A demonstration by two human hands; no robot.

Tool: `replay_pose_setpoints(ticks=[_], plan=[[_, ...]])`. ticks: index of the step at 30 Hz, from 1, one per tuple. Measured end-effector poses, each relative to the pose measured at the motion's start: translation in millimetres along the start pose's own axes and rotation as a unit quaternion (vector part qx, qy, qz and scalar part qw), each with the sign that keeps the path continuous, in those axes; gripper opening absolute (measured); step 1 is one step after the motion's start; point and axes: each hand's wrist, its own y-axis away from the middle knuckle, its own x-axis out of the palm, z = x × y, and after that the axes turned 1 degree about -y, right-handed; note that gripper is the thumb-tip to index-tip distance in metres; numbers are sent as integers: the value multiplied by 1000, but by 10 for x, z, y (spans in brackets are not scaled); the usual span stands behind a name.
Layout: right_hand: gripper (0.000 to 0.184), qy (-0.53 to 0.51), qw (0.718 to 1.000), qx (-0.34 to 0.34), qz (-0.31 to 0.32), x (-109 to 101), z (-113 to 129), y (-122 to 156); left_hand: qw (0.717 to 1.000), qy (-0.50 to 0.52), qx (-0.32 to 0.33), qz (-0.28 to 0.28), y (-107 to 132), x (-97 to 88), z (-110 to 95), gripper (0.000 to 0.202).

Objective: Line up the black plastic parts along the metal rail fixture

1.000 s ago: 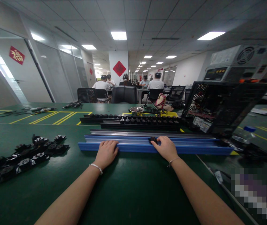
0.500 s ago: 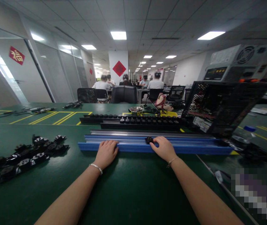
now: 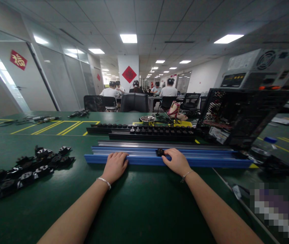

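A long blue rail (image 3: 210, 158) lies across the green table (image 3: 139, 203) in front of me. My left hand (image 3: 115, 166) rests on the rail's near edge, fingers curled over it. My right hand (image 3: 177, 161) sits on the rail further right, fingertips pinching a small black part (image 3: 160, 152) seated in the rail's groove. Both wrists carry thin bracelets.
A pile of several black parts (image 3: 29, 166) lies at the left. Behind the blue rail are a silver rail (image 3: 134, 143) and two black rails (image 3: 151, 134) filled with parts, plus a metal bowl (image 3: 147, 119). An open computer case (image 3: 238, 115) stands at the right. People sit at far desks.
My right hand has slid the small black part leftward along the blue rail. My left hand has stayed in place.
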Motion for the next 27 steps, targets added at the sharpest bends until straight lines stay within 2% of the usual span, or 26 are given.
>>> replay_pose_setpoints(ticks=[27], plan=[[26,-26,999,-27,36,12,131,-18,1000,5,-4,-2,-1,13,2,25]])
